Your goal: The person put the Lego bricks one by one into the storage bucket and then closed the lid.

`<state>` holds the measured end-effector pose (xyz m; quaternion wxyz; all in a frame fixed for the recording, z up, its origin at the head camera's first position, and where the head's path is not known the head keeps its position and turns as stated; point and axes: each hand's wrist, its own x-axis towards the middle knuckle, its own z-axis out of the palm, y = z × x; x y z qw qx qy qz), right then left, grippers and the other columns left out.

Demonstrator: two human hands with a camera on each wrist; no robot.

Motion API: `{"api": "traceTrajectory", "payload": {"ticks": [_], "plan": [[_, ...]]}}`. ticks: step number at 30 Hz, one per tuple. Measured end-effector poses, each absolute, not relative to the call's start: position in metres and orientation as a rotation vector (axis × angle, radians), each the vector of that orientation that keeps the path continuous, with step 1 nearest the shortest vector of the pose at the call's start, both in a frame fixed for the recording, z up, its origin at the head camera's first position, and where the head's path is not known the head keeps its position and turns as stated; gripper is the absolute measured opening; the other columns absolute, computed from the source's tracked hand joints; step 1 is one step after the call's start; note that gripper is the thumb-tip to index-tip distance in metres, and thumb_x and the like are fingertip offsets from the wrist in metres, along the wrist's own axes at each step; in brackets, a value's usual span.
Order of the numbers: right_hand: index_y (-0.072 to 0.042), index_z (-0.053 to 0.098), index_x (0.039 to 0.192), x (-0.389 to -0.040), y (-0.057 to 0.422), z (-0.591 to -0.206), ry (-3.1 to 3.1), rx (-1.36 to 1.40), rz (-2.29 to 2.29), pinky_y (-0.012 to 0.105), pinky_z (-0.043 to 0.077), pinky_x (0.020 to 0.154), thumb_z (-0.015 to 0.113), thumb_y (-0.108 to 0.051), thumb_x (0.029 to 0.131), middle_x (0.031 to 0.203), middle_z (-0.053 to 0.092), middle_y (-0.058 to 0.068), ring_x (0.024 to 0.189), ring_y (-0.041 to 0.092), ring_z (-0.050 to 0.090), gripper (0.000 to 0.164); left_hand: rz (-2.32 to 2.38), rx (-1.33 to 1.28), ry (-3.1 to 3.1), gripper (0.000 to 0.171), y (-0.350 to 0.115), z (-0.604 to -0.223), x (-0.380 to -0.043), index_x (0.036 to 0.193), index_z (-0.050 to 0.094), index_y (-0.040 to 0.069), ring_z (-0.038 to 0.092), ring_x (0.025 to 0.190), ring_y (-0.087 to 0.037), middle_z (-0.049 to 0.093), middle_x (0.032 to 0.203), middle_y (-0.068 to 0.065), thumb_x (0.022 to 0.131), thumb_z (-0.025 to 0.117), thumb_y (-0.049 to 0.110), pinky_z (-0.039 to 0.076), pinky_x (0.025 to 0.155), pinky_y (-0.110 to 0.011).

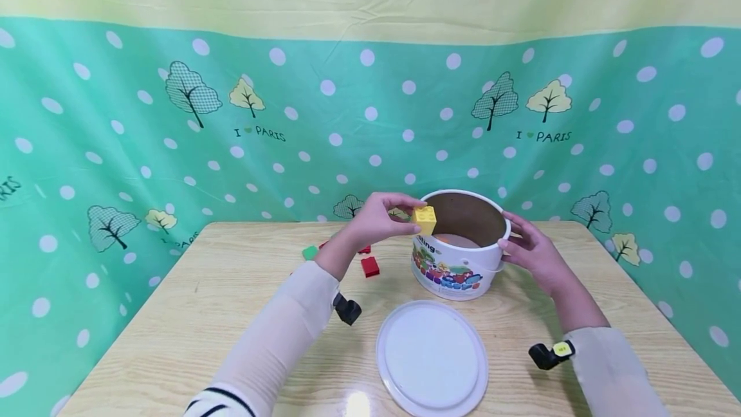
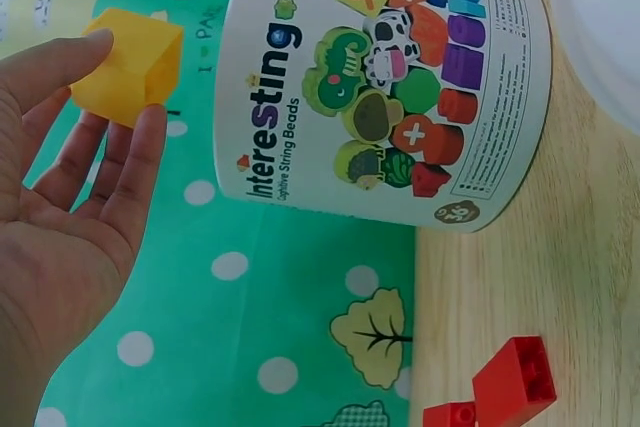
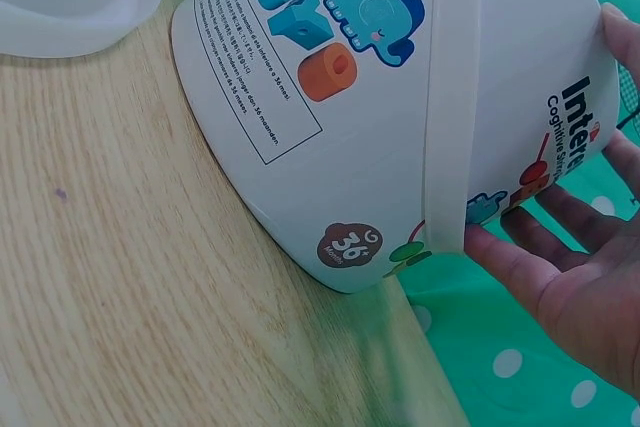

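My left hand (image 1: pixel 382 219) pinches a yellow toy brick (image 1: pixel 424 219) between thumb and fingertips, level with the rim of a white bucket (image 1: pixel 446 269) and at its left side. Studs on the brick face up towards the head camera. In the left wrist view the same brick (image 2: pixel 128 65) appears beside the bucket's printed wall (image 2: pixel 300 137). The right hand (image 1: pixel 535 253) grips the bucket's right rim, thumb and fingers spread along it. The bucket stands upright without its lid, and a bit of orange shows on its inside floor.
A round white lid (image 1: pixel 431 359) lies on the wooden table (image 1: pixel 231 314) in front of the bucket. Left of the bucket are a red brick (image 1: pixel 370 267), a green brick (image 1: pixel 309 253) and other red pieces, partly behind the left arm. A patterned curtain (image 1: pixel 289 114) hangs behind.
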<state>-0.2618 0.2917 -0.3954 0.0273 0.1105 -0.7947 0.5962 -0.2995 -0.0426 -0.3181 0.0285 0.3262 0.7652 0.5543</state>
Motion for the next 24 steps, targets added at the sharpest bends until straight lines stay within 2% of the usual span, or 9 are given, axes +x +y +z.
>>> {"api": "traceTrajectory", "payload": {"ticks": [7, 14, 24], "plan": [[-0.019, 0.023, 0.156, -0.262, 0.291, -0.397, -2.450, 0.338, 1.855, 0.034, 0.054, 0.088, 0.060, -0.025, 0.098, 0.152, 0.028, 0.026, 0.130, 0.041, 0.038, 0.069, 1.651, 0.957, 2.388, 0.040, -0.033, -0.318, -0.305, 0.119, 0.071, 0.012, 0.059, 0.102, -0.020, 0.066, 0.109, -0.001, 0.080, 0.080, 0.007, 0.057, 0.081, -0.028], [-0.020, 0.022, 0.156, -0.261, 0.292, -0.395, -2.458, 0.344, 1.835, 0.035, 0.053, 0.089, 0.061, -0.028, 0.098, 0.153, 0.027, 0.025, 0.132, 0.046, 0.035, 0.071, 1.621, 0.881, 2.430, 0.037, -0.021, -0.316, -0.311, 0.115, 0.073, 0.018, 0.059, 0.101, -0.022, 0.067, 0.103, 0.003, 0.080, 0.080, 0.010, 0.057, 0.076, -0.031], [-0.016, 0.022, 0.156, -0.260, 0.290, -0.394, -2.443, 0.380, 1.830, 0.036, 0.054, 0.088, 0.059, -0.020, 0.099, 0.152, 0.026, 0.028, 0.131, 0.048, 0.036, 0.068, 1.530, 0.918, 2.528, 0.036, -0.001, -0.316, -0.322, 0.113, 0.074, 0.016, 0.060, 0.097, -0.021, 0.067, 0.097, 0.004, 0.080, 0.080, 0.006, 0.055, 0.075, -0.025]]}}
